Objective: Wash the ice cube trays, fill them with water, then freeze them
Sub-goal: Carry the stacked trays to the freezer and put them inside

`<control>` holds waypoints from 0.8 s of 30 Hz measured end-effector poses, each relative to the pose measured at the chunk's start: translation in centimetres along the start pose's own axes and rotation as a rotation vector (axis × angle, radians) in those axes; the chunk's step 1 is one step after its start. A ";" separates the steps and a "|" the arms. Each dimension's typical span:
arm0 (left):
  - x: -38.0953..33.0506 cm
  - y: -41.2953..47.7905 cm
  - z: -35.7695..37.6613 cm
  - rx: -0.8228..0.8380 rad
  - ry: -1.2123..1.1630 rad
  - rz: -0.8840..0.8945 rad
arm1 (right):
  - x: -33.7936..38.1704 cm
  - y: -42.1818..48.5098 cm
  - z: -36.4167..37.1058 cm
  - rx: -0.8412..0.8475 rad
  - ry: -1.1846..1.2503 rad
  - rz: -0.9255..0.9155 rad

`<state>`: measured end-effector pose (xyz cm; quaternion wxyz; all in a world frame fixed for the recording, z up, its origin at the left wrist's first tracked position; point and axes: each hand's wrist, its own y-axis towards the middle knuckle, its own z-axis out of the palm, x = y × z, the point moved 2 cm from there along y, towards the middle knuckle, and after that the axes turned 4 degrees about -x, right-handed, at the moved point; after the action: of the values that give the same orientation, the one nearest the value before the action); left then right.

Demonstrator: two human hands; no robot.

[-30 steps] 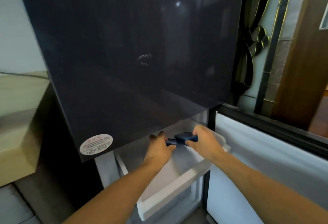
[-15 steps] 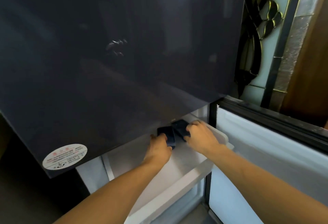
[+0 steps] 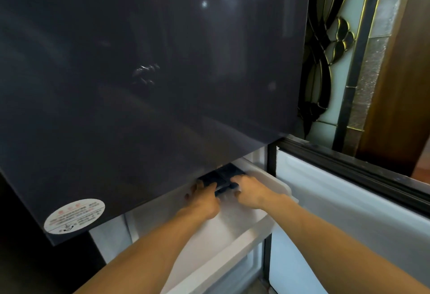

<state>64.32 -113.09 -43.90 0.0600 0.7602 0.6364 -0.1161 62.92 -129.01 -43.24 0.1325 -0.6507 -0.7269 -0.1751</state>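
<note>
The left hand [image 3: 202, 197] and right hand [image 3: 250, 191] sit side by side in the pulled-out white drawer [image 3: 232, 245], each closed on the near end of the dark blue ice cube trays [image 3: 223, 175]. The left fingers curl over the left tray's near edge; the right hand pinches the right tray's near corner. The trays lie close together, flat or nearly so, at the back of the drawer toward its right corner, half tucked under the bottom edge of the dark upper door [image 3: 151, 72]. Whether they rest fully on the drawer floor is hidden by the hands.

The risk from here seems to be spilling. If the trays hold water, a tilt on letting go, or a bump against the upper door's edge, would slop it into the drawer. A quick shove of the drawer would do the same. The open lower door [image 3: 349, 200] stands to the right, clear of both arms.
</note>
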 end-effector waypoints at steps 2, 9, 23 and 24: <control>-0.1 -0.4 -0.2 0.028 0.016 0.000 | 0.1 -0.2 -0.1 -0.020 -0.005 -0.013; 0.1 -3.7 -0.3 -0.054 -0.128 0.124 | 1.3 -2.7 -0.8 -0.125 -0.011 -0.015; 8.1 -20.0 -11.0 -0.485 -0.174 0.272 | 15.6 -15.7 -7.1 -0.333 0.027 -0.189; 9.0 -21.3 -12.1 -0.528 -0.189 0.275 | 17.7 -16.6 -7.8 -0.354 0.043 -0.230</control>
<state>46.05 -97.70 -33.30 0.3293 0.7833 0.5272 -0.0075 44.07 -117.97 -30.08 0.0106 -0.5728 -0.7512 -0.3278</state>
